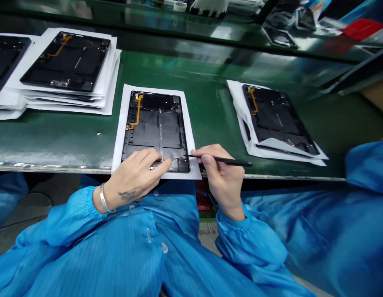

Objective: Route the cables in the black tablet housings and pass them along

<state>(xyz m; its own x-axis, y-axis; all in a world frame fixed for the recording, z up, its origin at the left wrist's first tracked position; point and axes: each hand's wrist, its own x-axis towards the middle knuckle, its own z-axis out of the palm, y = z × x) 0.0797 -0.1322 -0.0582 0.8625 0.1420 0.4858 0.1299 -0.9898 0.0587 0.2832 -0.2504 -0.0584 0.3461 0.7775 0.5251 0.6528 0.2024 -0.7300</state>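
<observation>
An open black tablet housing (156, 128) with an orange flex cable lies on a white sheet (125, 107) at the near edge of the green bench. My left hand (138, 171) rests on its lower left corner, fingers curled and pressing a small part near the bottom edge. My right hand (220, 171) is closed round a thin black tool (231, 161), held like a pen. The tool's tip touches the housing's lower right corner.
A stack of similar housings on white sheets (67, 62) sits at the far left. Another housing on sheets (276, 117) lies at the right. The bench's metal front edge (55, 167) runs below. A co-worker's blue sleeve (367, 165) is at the right.
</observation>
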